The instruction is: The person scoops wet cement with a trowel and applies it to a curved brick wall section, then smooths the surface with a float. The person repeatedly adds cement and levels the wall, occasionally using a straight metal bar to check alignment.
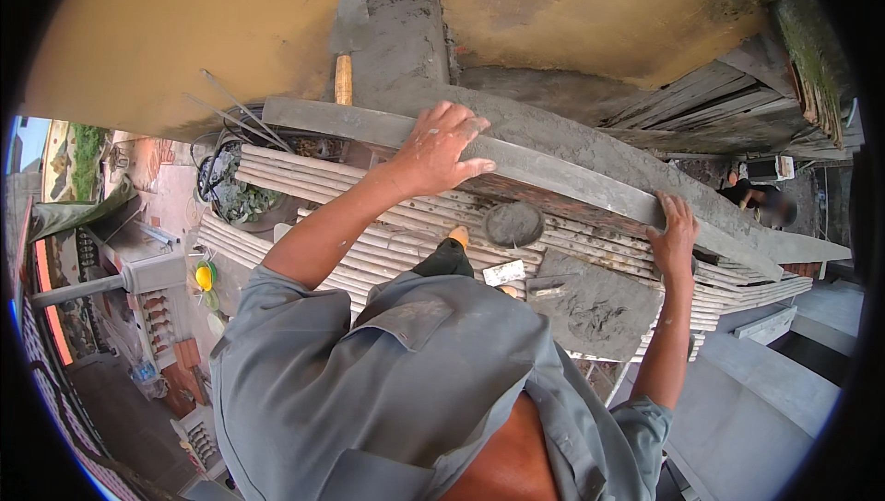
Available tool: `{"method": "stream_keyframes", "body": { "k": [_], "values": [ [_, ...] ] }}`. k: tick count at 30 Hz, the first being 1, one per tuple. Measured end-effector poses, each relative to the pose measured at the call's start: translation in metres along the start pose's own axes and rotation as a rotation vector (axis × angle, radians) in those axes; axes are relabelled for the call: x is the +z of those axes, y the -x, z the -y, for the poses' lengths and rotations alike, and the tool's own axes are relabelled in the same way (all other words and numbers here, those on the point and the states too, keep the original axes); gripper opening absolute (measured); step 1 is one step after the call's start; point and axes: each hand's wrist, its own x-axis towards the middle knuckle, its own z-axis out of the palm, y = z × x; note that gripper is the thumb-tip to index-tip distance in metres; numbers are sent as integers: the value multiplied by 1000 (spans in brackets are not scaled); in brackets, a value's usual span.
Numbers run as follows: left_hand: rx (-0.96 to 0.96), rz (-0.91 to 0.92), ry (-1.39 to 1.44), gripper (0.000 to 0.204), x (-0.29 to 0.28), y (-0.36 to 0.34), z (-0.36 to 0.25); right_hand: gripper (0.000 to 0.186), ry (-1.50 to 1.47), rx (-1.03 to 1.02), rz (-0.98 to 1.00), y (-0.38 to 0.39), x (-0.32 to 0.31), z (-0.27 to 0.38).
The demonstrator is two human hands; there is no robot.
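Note:
A long grey metal straightedge [572, 175] lies lengthwise along the edge of a mortar-covered ledge [590, 140]. My left hand [441, 149] grips it left of its middle, fingers over the top and thumb on the near side. Farther right, my right hand [675, 234] is closed over the same bar. Both hands carry grey mortar smears. Beyond the bar's left part, a trowel [348, 26] with a wooden handle rests on grey mortar against the wall. Below the ledge sit a round pan of mortar [514, 224] and a flat board [636, 303] with mortar spread on it.
I stand over a platform of pale poles [318, 183] with gaps between them. Yellow walls [184, 31] rise beyond the ledge. Leafy plants [241, 183] and thin rods are at left. Another person [758, 199] is far below at right. Weathered planks [687, 109] stand nearby.

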Motion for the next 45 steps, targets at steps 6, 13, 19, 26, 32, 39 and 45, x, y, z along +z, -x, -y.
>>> {"method": "stream_keyframes", "body": {
  "k": [6,13,19,26,32,39,45],
  "values": [
    [-732,11,-414,54,-76,-32,111,76,-4,-38,-12,-1,0,1],
    [-898,107,-160,56,-57,-19,218,73,-16,-114,-31,-3,-6,-5],
    [-722,-725,406,37,-61,1,249,63,31,-118,15,-5,-11,-14],
    [-455,-493,84,25,-140,0,144,59,109,-76,117,-20,-3,-15],
    [-177,1,-31,48,-49,-6,60,63,109,-7,130,-27,0,-20],
    [-70,197,-33,58,-10,7,29,65,33,76,89,-18,1,-32],
    [-4,128,-121,60,-3,12,36,66,31,43,64,-19,-1,-31]
  ]
}}
